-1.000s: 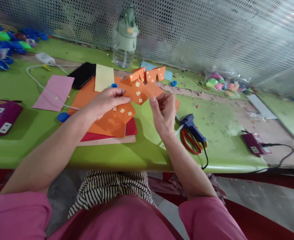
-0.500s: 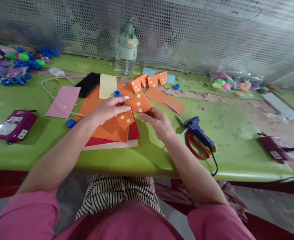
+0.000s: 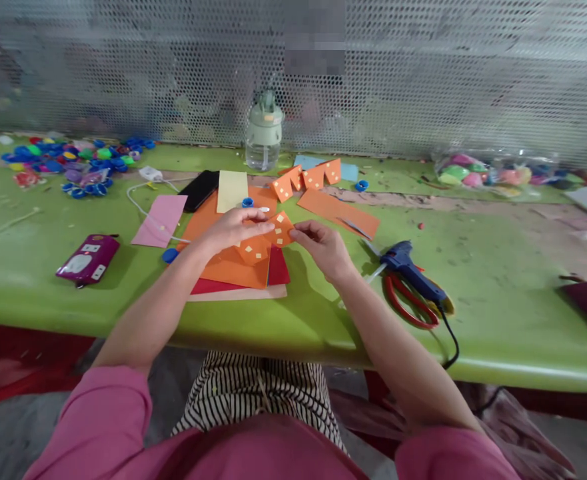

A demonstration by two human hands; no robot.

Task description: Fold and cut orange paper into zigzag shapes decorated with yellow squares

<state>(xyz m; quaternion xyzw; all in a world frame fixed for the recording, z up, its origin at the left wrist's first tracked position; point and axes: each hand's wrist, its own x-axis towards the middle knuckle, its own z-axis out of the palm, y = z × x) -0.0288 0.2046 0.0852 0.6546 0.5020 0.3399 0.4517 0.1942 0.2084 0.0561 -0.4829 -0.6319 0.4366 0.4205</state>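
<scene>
Between both hands is a folded piece of orange paper (image 3: 253, 253) dotted with small pale yellow squares. My left hand (image 3: 233, 230) grips its upper left side, fingers closed over the paper. With thumb and fingertips, my right hand (image 3: 324, 248) pinches the right edge. Beneath lies a stack of orange sheets (image 3: 233, 271) on top of red and pale pink paper. Two similar zigzag-cut orange pieces (image 3: 318, 177) stand behind, near a plain orange strip (image 3: 340, 212). Just past my left hand sits a blue bottle cap (image 3: 247, 202).
Scissors with red handles (image 3: 408, 303) lie under a blue glue gun (image 3: 410, 267) on the right. A water bottle (image 3: 264, 137) stands by the mesh wall. To the left are a black phone (image 3: 200, 189), pink paper (image 3: 160, 220), a purple power socket (image 3: 88, 259) and colourful caps (image 3: 83, 160).
The whole view has shifted, so things on the table sit further right and slightly lower. Both hands keep hold of the dotted orange paper, which is turned a little between them.
</scene>
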